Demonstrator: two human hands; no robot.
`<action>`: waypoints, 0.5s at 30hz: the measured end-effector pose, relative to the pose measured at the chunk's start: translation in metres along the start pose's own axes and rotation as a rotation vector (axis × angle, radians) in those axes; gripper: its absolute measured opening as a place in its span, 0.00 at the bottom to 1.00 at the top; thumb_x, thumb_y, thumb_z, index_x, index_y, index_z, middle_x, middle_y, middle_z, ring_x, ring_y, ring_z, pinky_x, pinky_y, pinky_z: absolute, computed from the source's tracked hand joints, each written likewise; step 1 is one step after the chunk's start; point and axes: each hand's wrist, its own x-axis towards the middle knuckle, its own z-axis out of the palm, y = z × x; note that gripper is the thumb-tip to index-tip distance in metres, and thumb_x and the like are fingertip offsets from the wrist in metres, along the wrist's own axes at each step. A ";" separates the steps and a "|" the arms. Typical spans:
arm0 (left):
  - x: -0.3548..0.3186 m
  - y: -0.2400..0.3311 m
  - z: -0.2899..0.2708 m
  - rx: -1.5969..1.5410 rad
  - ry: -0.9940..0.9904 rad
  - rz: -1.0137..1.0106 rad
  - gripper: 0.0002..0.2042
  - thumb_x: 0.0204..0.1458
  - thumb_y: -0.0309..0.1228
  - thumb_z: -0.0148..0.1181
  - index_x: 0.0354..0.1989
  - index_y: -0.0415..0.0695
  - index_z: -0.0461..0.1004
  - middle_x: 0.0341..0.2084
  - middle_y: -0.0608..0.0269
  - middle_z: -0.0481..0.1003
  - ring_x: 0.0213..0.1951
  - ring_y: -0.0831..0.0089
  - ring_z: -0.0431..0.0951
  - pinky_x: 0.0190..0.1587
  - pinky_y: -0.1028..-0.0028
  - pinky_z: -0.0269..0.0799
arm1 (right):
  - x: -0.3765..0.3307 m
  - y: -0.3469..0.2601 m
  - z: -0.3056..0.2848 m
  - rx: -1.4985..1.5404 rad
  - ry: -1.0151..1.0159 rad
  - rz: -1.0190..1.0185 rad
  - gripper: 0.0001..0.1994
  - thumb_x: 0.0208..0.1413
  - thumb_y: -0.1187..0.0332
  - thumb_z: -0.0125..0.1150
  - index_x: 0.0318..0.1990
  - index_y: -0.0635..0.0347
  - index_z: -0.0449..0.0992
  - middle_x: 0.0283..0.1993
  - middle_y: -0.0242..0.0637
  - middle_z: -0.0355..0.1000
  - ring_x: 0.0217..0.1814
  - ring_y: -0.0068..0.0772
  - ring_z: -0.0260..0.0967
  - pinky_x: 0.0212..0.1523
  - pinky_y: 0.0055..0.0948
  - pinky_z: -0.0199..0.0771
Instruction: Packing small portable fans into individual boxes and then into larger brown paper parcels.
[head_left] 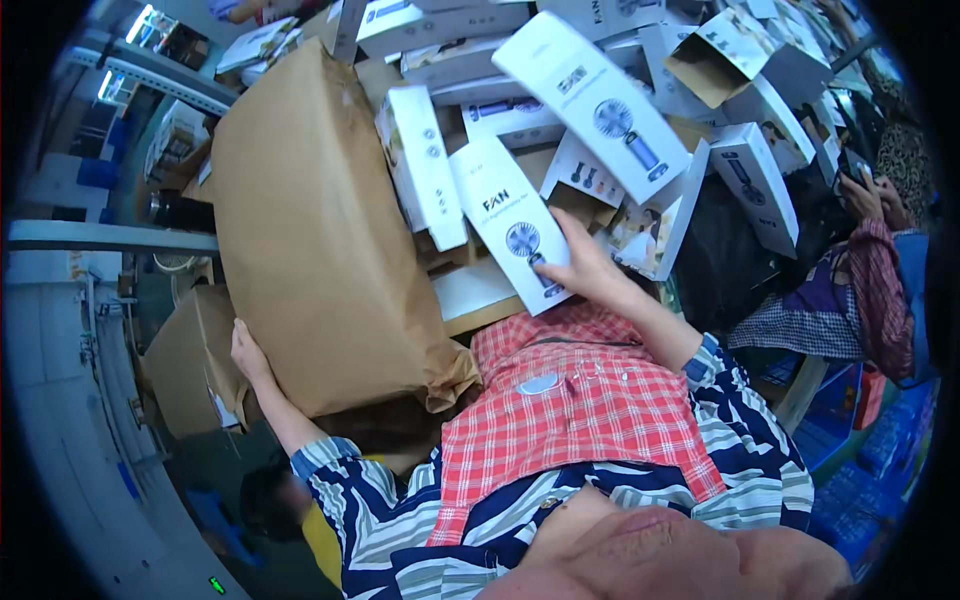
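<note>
My right hand grips a slim white handheld-fan box by its lower right side, the thumb on its printed front. My left hand, fingers extended, lies against the lower left side of a large package wrapped in brown paper. That package stands tilted on my left, with its crumpled end toward me. Another white fan box lies tilted on the pile beyond my right hand. Between the package and the gripped box is a narrow white box.
Several more fan boxes heap up at the back; an open carton lies among them. At the right a co-worker's hands hold something small. A smaller brown package sits at left, below a metal rail. Another person is low at left.
</note>
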 end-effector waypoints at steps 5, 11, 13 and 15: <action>0.009 0.007 0.006 -0.032 -0.029 0.045 0.24 0.59 0.44 0.44 0.48 0.31 0.70 0.42 0.49 0.75 0.44 0.62 0.74 0.47 0.71 0.66 | 0.003 0.051 0.031 0.225 0.023 0.127 0.46 0.38 0.53 0.69 0.62 0.66 0.51 0.50 0.61 0.66 0.53 0.55 0.66 0.53 0.37 0.66; -0.005 0.004 0.002 -0.219 0.035 -0.015 0.23 0.58 0.43 0.49 0.48 0.31 0.70 0.41 0.54 0.75 0.41 0.70 0.73 0.45 0.73 0.67 | -0.011 0.010 -0.032 0.176 -0.084 -0.025 0.41 0.41 0.61 0.68 0.62 0.64 0.53 0.54 0.51 0.65 0.57 0.40 0.64 0.56 0.32 0.62; 0.000 -0.009 0.000 -0.300 0.021 -0.064 0.23 0.57 0.42 0.52 0.48 0.31 0.71 0.41 0.58 0.75 0.39 0.73 0.73 0.43 0.74 0.68 | -0.016 -0.007 -0.072 0.097 -0.105 -0.076 0.37 0.42 0.62 0.67 0.60 0.59 0.58 0.50 0.51 0.69 0.52 0.43 0.68 0.53 0.33 0.67; 0.002 -0.019 0.004 -0.425 0.026 -0.111 0.22 0.57 0.42 0.52 0.48 0.31 0.71 0.41 0.59 0.75 0.39 0.73 0.73 0.43 0.74 0.69 | -0.012 -0.017 -0.112 -0.004 -0.137 -0.087 0.36 0.42 0.62 0.67 0.60 0.58 0.59 0.49 0.50 0.69 0.51 0.42 0.68 0.52 0.33 0.67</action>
